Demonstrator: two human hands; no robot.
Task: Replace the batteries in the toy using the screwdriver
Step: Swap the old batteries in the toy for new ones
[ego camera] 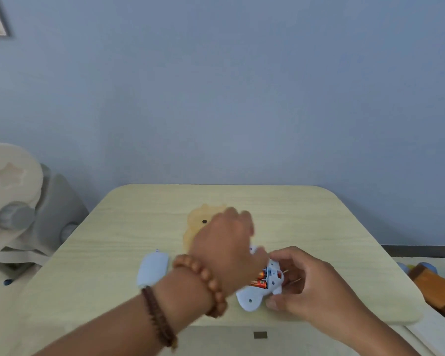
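Note:
A pale blue plastic toy [252, 298] lies underside up on the wooden table [113, 240], its battery bay uncovered. Orange batteries [260, 280] show inside the bay. My right hand [306, 281] grips the toy from the right side. My left hand [229, 247] reaches across and over the toy, its fingers curled down at the bay and hiding part of it. A pale blue oval piece [153, 269], perhaps the bay's cover, rests on the table to the left. No screwdriver shows in the head view.
A tan animal-shaped mat or toy [198, 222] lies flat behind my left hand. A beige and grey chair [18, 201] stands off the table's left side. Brown and blue objects [432, 281] sit on the floor at the right. The wall is close behind the table.

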